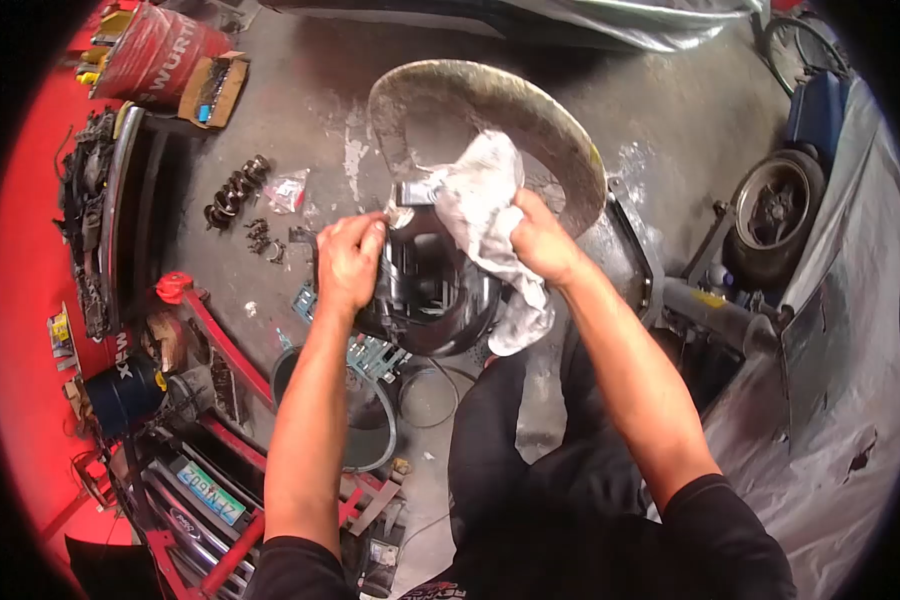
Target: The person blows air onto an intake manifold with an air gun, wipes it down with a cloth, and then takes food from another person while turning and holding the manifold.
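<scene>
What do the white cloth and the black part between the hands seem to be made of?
White cloth: probably fabric, matte, since it hangs in soft folds. Black part: perhaps painted metal or hard plastic, glossy; bright reflections show the shine, not the material.

Ctr: 1 L hand (348, 265), 1 R hand (545, 240), so 2 hands tot.; 1 white rag (482, 195), 1 shiny blk part (435, 285). Upper ctr: 1 lg. oval rim (577, 150). Upper L: 1 red drum (160, 50), 1 cardbd box (215, 95), 1 crankshaft (236, 192), 1 plastic bag (288, 190); sm. metal bits (259, 238) nr crankshaft, can't count. Lower L: 1 dk blue drum (125, 398), 1 lic. plate (211, 492). R side: 1 wheel (775, 205).
</scene>
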### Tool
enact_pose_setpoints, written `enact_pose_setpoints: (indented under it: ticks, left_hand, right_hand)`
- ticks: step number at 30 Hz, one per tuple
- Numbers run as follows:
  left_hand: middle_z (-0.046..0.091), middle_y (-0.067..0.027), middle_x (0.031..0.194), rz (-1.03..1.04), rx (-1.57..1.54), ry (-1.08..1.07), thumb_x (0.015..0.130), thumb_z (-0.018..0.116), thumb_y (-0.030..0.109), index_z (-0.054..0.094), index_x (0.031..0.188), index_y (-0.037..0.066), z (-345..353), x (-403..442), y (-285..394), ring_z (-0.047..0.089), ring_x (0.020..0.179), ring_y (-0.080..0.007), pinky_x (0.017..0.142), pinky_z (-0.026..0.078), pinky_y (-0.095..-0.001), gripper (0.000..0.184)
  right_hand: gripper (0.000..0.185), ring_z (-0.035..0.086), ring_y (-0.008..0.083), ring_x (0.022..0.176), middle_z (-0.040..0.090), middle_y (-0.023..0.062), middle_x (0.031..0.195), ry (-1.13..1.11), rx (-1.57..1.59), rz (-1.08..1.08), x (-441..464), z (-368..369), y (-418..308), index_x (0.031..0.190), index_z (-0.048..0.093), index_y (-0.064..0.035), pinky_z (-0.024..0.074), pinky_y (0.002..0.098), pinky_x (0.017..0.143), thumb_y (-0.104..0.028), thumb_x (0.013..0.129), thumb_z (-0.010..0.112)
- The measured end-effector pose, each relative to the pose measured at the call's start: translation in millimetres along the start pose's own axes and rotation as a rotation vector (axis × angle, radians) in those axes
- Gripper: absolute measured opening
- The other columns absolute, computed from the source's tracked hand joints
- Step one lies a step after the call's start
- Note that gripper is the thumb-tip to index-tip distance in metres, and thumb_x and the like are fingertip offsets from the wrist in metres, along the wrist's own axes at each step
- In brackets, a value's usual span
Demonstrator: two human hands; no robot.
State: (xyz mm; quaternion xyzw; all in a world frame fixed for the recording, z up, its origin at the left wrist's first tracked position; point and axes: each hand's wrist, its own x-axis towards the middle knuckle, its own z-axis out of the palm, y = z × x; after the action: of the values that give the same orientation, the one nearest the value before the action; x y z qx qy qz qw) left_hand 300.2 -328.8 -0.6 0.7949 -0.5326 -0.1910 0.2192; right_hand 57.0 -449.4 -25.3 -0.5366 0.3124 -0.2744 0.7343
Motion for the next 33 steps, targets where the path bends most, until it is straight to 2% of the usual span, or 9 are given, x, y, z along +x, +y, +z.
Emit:
enact_pose_setpoints:
  ticks: [4,12,16,19,22,28,30,32,33]
  left_hand:
    - [0.07,-0.0198,0.099,0.012,-0.062,0.031,0.094,0.056,0.027,0.073,0.103,0.006,1,2,-2,0.065,0.098,-0.0363,0.09,0.048,-0.0418,0.028]
    - [0.073,-0.0132,0.098,-0.072,-0.274,-0.006,0.096,0.053,0.029,0.071,0.107,-0.001,-16,0,-34,0.065,0.095,-0.0196,0.089,0.048,-0.032,0.036]
    - [0.072,-0.0126,0.094,-0.028,-0.158,-0.011,0.097,0.053,0.03,0.071,0.106,-0.003,-18,0,-30,0.065,0.089,-0.0174,0.087,0.047,-0.0305,0.038]
    - [0.071,-0.0128,0.09,-0.07,-0.201,-0.003,0.097,0.054,0.03,0.069,0.101,-0.005,-17,8,-47,0.064,0.086,-0.0161,0.085,0.047,-0.0292,0.039]
    - [0.069,-0.0161,0.098,0.195,0.066,0.011,0.093,0.055,0.025,0.065,0.109,-0.002,-23,7,-60,0.064,0.092,-0.0243,0.087,0.049,-0.0332,0.033]
    - [0.068,-0.0186,0.113,0.561,0.476,0.303,0.084,0.058,0.017,0.06,0.128,0.008,-17,-38,-57,0.066,0.102,-0.0353,0.091,0.052,-0.0396,0.045]
    - [0.07,-0.0167,0.109,0.631,0.645,0.41,0.085,0.062,0.021,0.064,0.124,0.007,-11,-55,-55,0.069,0.096,-0.0316,0.088,0.053,-0.0364,0.041]
    - [0.072,-0.0125,0.106,0.46,0.166,0.396,0.085,0.067,0.022,0.068,0.118,0.005,-13,-27,-76,0.07,0.09,-0.0246,0.086,0.053,-0.0325,0.037]
    - [0.072,-0.0107,0.105,0.433,0.067,0.42,0.085,0.068,0.023,0.069,0.116,0.004,-17,-14,-86,0.069,0.091,-0.021,0.087,0.053,-0.0313,0.036]
  right_hand:
    - [0.036,0.061,0.0145,0.107,0.067,0.0086,0.116,-0.101,-0.048,0.179,12,-5,-14,0.124,0.062,0.0012,0.0483,0.0302,0.094,-0.006,0.09,0.051]
    - [0.044,0.06,0.0169,0.111,0.064,0.0119,0.124,-0.233,-0.333,-0.253,35,27,-1,0.129,0.055,0.0044,0.0468,0.0319,0.097,-0.009,0.088,0.051]
    - [0.042,0.065,0.0332,0.104,0.067,0.0253,0.106,-0.171,-0.426,-0.359,45,21,-10,0.114,0.059,0.0094,0.0502,0.0383,0.091,-0.015,0.081,0.056]
    - [0.037,0.068,0.0288,0.095,0.067,0.0263,0.104,-0.375,-0.081,-0.7,95,33,22,0.113,0.06,0.0078,0.0514,0.034,0.089,-0.016,0.085,0.056]
    - [0.032,0.064,0.0183,0.095,0.069,0.0063,0.102,-0.192,0.014,-0.319,65,54,6,0.111,0.065,-0.001,0.0512,0.0316,0.085,-0.025,0.09,0.067]
    - [0.036,0.063,0.022,0.101,0.067,0.0093,0.106,-0.691,-0.778,-1.002,149,-21,-15,0.116,0.062,-0.0018,0.0512,0.0357,0.088,-0.031,0.096,0.057]
    - [0.043,0.062,0.0232,0.105,0.064,0.0115,0.111,-0.988,-0.585,-1.113,133,-8,-52,0.121,0.058,-0.0009,0.0505,0.0383,0.091,-0.037,0.098,0.052]
    - [0.055,0.059,0.0246,0.11,0.06,0.0148,0.119,-1.297,-0.2,-1.098,95,6,-98,0.13,0.051,0.0011,0.0491,0.042,0.097,-0.046,0.101,0.045]
    - [0.052,0.06,0.0234,0.107,0.062,0.0137,0.116,-1.148,-0.361,-1.159,76,15,-116,0.127,0.053,0.0011,0.0502,0.0389,0.094,-0.043,0.102,0.045]
